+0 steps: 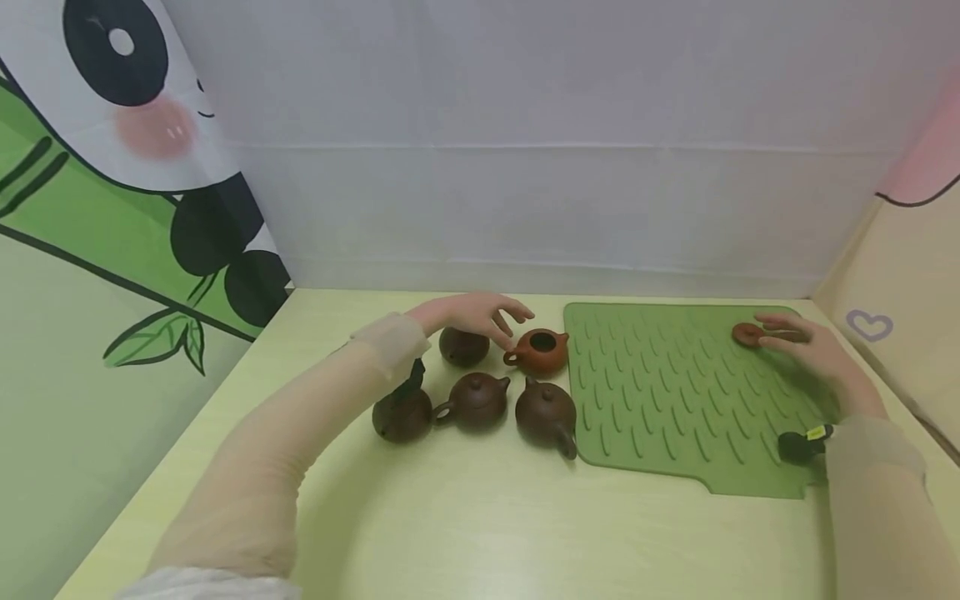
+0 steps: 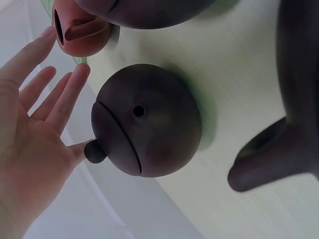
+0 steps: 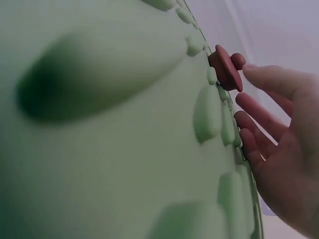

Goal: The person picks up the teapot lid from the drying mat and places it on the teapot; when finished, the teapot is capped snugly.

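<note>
My left hand point(image 1: 474, 314) is above the back dark brown teapot point(image 1: 461, 350), fingers spread. In the left wrist view a fingertip is right at the opening of the reddish-brown teapot point(image 1: 542, 363), which stands without a lid, and the dark teapot with its round knob point(image 2: 94, 151) is beside the palm. At the far right, my right hand point(image 1: 819, 354) is at a reddish-brown lid point(image 1: 746, 335) on the green mat point(image 1: 660, 375). The right wrist view has the thumb tip at the lid's knob point(image 3: 238, 61), with the other fingers extended low over the mat.
Three more dark brown teapots stand in front: one at left point(image 1: 402, 417) partly behind the left wrist camera, one in the middle point(image 1: 477, 404), one by the mat's left edge point(image 1: 542, 412). Raised ridges cover the mat. A white cloth wall point(image 1: 525, 217) closes the back.
</note>
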Available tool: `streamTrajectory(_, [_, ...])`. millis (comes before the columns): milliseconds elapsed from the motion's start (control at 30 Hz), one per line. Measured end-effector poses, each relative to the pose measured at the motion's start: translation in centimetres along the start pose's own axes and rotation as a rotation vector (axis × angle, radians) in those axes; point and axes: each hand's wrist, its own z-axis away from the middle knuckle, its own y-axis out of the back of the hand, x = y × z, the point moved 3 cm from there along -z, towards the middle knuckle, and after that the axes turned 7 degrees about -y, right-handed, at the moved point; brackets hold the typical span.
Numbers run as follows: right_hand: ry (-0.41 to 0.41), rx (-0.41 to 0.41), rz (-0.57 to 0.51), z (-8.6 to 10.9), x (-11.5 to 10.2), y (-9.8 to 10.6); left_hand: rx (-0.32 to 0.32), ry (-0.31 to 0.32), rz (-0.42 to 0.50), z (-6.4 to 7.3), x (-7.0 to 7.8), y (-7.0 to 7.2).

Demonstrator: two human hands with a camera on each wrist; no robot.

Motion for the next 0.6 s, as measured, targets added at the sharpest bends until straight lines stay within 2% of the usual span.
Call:
streamTrajectory(133, [0.086, 0.000, 0.027, -0.1, -0.4, -0.2, -0.013, 0.002, 0.003, -0.5, -0.3, -0.1])
streamTrajectory(267, [0.125, 0.020, 0.144, -0.3, -1.0, -0.2, -0.035, -0.015, -0.032, -1.0, -0.5, -0.3])
streamTrajectory(467, [0.034, 0.012, 0.212, -0.6, -1.2, -0.2, -0.059, -0.036, -0.035, -1.3, -0.7, -0.6])
streamTrajectory(600, [-0.022, 0.036, 0.224, -0.8, -1.2, -0.1, -0.059, -0.027, 0.019, -1.3, -0.6, -0.6])
